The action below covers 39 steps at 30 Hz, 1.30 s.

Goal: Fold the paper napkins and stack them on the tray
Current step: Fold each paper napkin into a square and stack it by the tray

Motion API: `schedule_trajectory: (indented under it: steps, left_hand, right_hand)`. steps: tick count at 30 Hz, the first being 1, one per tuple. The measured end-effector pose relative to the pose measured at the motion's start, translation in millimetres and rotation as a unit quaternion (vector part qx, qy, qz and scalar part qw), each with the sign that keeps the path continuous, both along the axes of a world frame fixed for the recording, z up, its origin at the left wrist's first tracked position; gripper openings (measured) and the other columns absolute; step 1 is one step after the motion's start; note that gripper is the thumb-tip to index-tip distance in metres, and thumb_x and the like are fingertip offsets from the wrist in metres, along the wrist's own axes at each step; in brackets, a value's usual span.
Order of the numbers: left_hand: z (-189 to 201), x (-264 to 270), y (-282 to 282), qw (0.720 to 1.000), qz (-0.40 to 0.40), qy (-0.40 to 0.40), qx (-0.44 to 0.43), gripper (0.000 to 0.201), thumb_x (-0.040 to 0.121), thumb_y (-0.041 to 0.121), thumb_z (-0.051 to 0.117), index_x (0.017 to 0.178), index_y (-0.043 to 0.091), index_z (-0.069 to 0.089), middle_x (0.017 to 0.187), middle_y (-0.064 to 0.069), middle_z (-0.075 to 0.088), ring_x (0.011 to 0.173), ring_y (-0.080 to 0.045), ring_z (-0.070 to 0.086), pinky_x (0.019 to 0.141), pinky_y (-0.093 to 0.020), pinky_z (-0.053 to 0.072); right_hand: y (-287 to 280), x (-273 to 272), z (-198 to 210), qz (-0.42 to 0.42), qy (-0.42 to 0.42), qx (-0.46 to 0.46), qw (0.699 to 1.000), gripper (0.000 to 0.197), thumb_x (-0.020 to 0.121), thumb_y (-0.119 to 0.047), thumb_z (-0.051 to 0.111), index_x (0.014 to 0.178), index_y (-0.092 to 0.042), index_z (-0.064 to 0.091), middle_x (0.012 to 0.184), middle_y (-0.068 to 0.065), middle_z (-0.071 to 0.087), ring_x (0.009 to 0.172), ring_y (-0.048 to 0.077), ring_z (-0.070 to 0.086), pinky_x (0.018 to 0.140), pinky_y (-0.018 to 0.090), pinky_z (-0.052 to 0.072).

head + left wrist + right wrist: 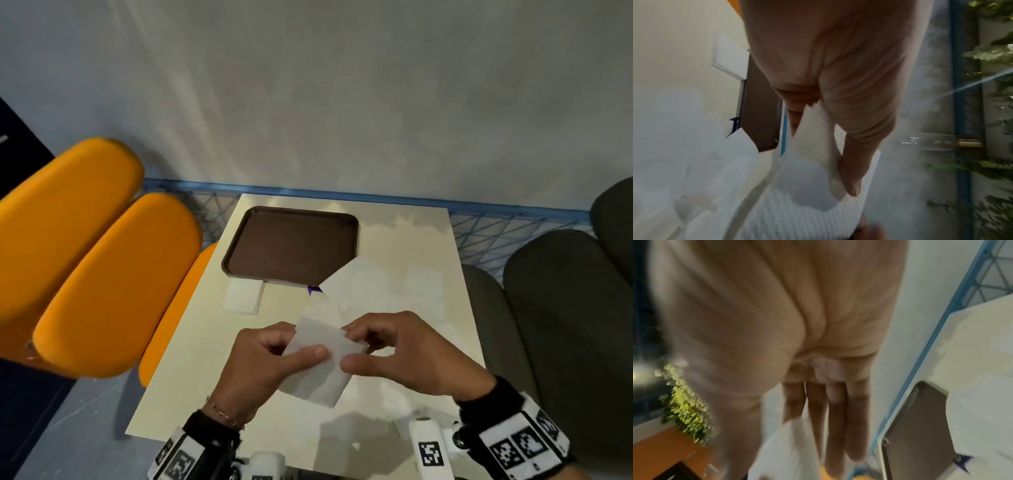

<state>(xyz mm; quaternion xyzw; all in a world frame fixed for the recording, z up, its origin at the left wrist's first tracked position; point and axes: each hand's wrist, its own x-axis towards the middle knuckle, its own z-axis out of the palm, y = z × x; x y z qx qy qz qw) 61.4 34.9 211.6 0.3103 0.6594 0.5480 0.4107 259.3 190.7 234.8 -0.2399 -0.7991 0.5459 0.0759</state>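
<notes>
A white paper napkin (322, 363) is held above the cream table (191, 377) between both hands. My left hand (274, 353) pinches its left side, thumb on top; the left wrist view shows the napkin (813, 146) tucked under that thumb. My right hand (380, 353) pinches the right edge, and the napkin (785, 449) appears blurred below its fingers. A dark brown tray (291, 243) lies bare at the table's far left. A folded napkin (243, 296) lies just in front of the tray. More white napkins (363, 284) lie loose to the tray's right.
Orange chairs (85, 253) stand to the left of the table and dark grey chairs (561, 308) to the right. A blue wire fence (513, 222) runs behind the table against a pale wall. A small purple scrap (313, 290) lies near the tray's front corner.
</notes>
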Motion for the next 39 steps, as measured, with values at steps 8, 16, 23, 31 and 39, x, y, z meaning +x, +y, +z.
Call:
schedule_trajectory:
  steps: [8,16,23,31,39]
  left_hand:
    - [12,12,-2,0.992,0.117,0.031,0.048,0.025,0.073,0.028,0.084,0.094,0.015,0.084,0.093,0.000,0.082,0.087,-0.017,0.078,0.082,-0.037,0.065]
    - [14,-14,9,0.985,0.165,0.013,0.056,0.023,0.073,0.030,0.082,0.093,0.019,0.084,0.094,0.004,0.082,0.089,-0.009,0.076,0.084,-0.032,0.061]
    - [10,-46,14,0.982,0.176,-0.005,0.068,0.025,0.070,0.027,0.084,0.092,0.016,0.084,0.092,0.001,0.082,0.087,-0.012,0.076,0.082,-0.031,0.060]
    - [-1,-87,15,0.980,0.186,-0.008,0.070,0.020,0.073,0.028,0.087,0.090,0.018,0.084,0.092,0.001,0.081,0.089,-0.019,0.076,0.082,-0.039,0.060]
    - [-10,-124,16,0.983,0.170,-0.055,0.049,0.028,0.077,0.025,0.087,0.104,0.024,0.081,0.082,-0.003,0.077,0.087,-0.022,0.075,0.086,-0.040,0.062]
  right_hand:
    - [-8,-14,-5,-0.137,0.075,-0.015,0.988,0.011,0.085,-0.033,0.087,0.082,-0.022,0.083,0.083,-0.006,0.080,0.077,0.019,0.074,0.074,0.036,0.058]
    - [-3,-44,-1,-0.175,0.086,-0.025,0.981,0.007,0.082,-0.031,0.089,0.085,-0.026,0.084,0.085,-0.010,0.080,0.071,0.023,0.068,0.065,0.022,0.052]
    - [-11,-79,-3,-0.221,0.121,-0.023,0.968,0.013,0.081,-0.036,0.086,0.088,-0.025,0.085,0.086,-0.009,0.081,0.076,0.013,0.073,0.069,0.027,0.056]
    - [-19,-120,-9,-0.279,0.141,-0.018,0.950,0.008,0.081,-0.026,0.091,0.086,-0.023,0.084,0.058,-0.015,0.063,0.048,0.006,0.038,0.053,0.012,0.036]
    - [-24,-153,-17,-0.297,0.130,-0.001,0.946,0.008,0.080,-0.030,0.092,0.084,-0.029,0.084,0.052,-0.014,0.053,0.049,0.008,0.035,0.054,0.015,0.035]
